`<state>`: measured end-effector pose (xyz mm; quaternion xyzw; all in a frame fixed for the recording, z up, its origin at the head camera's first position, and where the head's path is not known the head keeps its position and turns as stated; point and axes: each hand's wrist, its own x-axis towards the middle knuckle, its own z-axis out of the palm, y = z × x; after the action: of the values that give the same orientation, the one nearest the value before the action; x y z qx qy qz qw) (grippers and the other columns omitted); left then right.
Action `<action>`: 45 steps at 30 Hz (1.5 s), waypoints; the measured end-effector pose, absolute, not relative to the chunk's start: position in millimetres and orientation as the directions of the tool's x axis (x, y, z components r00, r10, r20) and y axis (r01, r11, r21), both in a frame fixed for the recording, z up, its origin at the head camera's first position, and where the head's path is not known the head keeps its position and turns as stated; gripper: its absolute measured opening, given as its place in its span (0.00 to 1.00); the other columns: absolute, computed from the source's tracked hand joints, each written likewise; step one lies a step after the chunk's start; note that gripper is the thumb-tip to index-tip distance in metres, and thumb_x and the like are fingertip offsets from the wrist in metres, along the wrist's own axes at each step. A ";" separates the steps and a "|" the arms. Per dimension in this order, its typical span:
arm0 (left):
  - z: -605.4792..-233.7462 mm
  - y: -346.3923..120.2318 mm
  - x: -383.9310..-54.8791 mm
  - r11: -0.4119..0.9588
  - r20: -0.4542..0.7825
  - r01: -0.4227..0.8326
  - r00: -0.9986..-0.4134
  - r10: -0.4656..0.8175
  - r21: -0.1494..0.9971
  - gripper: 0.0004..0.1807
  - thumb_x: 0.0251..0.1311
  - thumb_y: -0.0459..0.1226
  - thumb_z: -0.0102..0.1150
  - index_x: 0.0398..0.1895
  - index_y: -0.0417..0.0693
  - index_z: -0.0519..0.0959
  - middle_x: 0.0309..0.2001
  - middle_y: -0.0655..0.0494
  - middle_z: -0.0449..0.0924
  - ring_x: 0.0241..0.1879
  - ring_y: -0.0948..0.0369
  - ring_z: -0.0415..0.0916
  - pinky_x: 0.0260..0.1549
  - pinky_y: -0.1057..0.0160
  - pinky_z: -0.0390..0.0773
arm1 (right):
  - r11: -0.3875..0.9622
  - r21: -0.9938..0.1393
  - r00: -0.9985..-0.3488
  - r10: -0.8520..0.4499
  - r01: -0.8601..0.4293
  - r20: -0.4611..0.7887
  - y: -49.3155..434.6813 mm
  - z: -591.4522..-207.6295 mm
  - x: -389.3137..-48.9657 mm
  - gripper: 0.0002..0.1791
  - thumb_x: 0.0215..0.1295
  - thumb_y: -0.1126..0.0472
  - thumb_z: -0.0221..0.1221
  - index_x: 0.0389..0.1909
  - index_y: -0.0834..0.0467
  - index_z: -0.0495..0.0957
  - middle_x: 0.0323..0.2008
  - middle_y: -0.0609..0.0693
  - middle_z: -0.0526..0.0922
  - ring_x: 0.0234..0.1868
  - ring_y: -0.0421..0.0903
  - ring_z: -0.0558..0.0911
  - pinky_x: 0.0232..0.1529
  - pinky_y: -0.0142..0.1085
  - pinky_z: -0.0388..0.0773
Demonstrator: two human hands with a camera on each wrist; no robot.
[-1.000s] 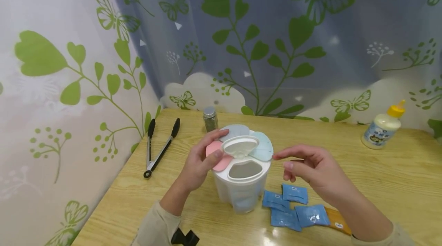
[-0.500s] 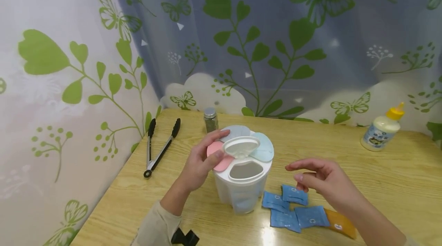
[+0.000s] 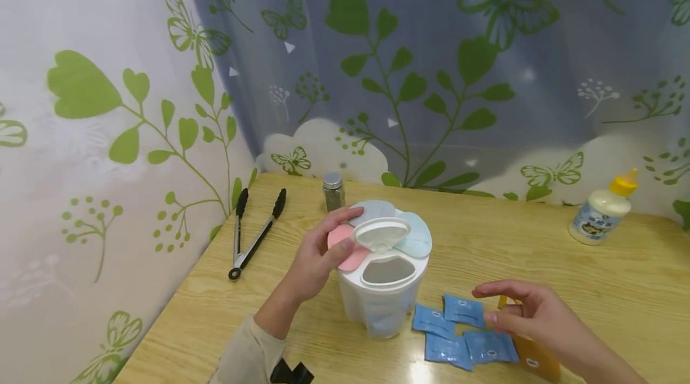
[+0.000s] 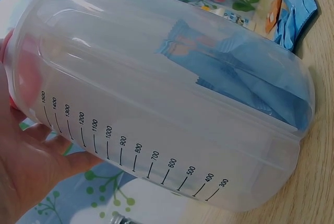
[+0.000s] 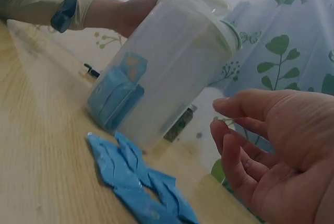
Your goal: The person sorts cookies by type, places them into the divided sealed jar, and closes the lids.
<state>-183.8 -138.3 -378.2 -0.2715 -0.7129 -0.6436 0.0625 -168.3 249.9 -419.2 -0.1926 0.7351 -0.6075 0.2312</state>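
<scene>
Grips the lidded container [image 3: 389,306] upright on the wooden table [image 3: 501,240] with the left hand [image 3: 317,257], clamping thumb and fingers about its upper rim, and holds the right hand [image 3: 541,319], with thumb and forefinger apart, by the blue packets [image 3: 465,311] beside that container, apparently above them.

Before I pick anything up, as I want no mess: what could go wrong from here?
The right hand might drag two blue packets at once, since some touch. A packet could catch on the raised lid by the opening. The tub could tip if the left hand, gripping its top edge, pulls sideways.
</scene>
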 end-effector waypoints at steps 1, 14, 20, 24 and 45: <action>-378.2 -137.9 -184.1 0.023 0.437 0.466 -0.845 0.308 0.884 0.27 0.70 0.43 0.53 0.69 0.41 0.69 0.73 0.47 0.64 0.76 0.49 0.55 0.65 0.68 0.70 | 0.214 -0.977 -0.819 -0.558 0.011 -0.132 252.1 -421.3 -167.4 0.20 0.73 0.65 0.55 0.63 0.60 0.74 0.55 0.29 0.81 0.39 0.43 0.86 0.41 0.35 0.84; -380.7 -136.0 -184.2 0.029 0.427 0.457 -0.849 0.312 0.889 0.27 0.70 0.43 0.52 0.69 0.42 0.69 0.73 0.47 0.64 0.76 0.48 0.54 0.65 0.69 0.68 | 0.296 -0.955 -0.771 -0.601 0.031 -0.211 269.6 -457.3 -155.8 0.24 0.71 0.62 0.58 0.65 0.64 0.71 0.53 0.26 0.80 0.26 0.37 0.79 0.31 0.32 0.81; -381.1 -136.4 -184.4 0.027 0.436 0.466 -0.845 0.309 0.884 0.27 0.70 0.41 0.52 0.69 0.40 0.69 0.73 0.45 0.64 0.76 0.49 0.54 0.66 0.69 0.68 | 0.380 -0.925 -0.774 -0.592 -0.020 -0.227 268.6 -464.9 -156.2 0.28 0.65 0.58 0.64 0.63 0.65 0.73 0.59 0.39 0.80 0.24 0.37 0.79 0.32 0.31 0.80; -381.5 -136.9 -184.4 0.027 0.444 0.476 -0.839 0.313 0.879 0.27 0.70 0.42 0.52 0.69 0.40 0.69 0.73 0.45 0.64 0.76 0.48 0.54 0.66 0.69 0.68 | 0.416 -0.907 -0.788 -0.579 -0.064 -0.210 266.6 -467.9 -153.9 0.28 0.63 0.58 0.66 0.62 0.65 0.74 0.63 0.70 0.73 0.21 0.33 0.72 0.27 0.32 0.77; -378.4 -138.9 -184.0 0.035 0.447 0.482 -0.835 0.321 0.875 0.27 0.71 0.43 0.51 0.69 0.40 0.69 0.73 0.45 0.65 0.76 0.48 0.54 0.66 0.68 0.67 | 0.510 -0.824 -0.780 -0.609 -0.245 -0.145 257.5 -460.3 -165.2 0.13 0.73 0.56 0.57 0.51 0.59 0.79 0.38 0.44 0.79 0.35 0.31 0.72 0.32 0.30 0.72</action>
<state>-184.0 -138.9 -378.4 -0.2803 -0.7166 -0.6355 0.0631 -165.2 257.5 -460.3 -0.2534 0.8422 -0.4250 0.2139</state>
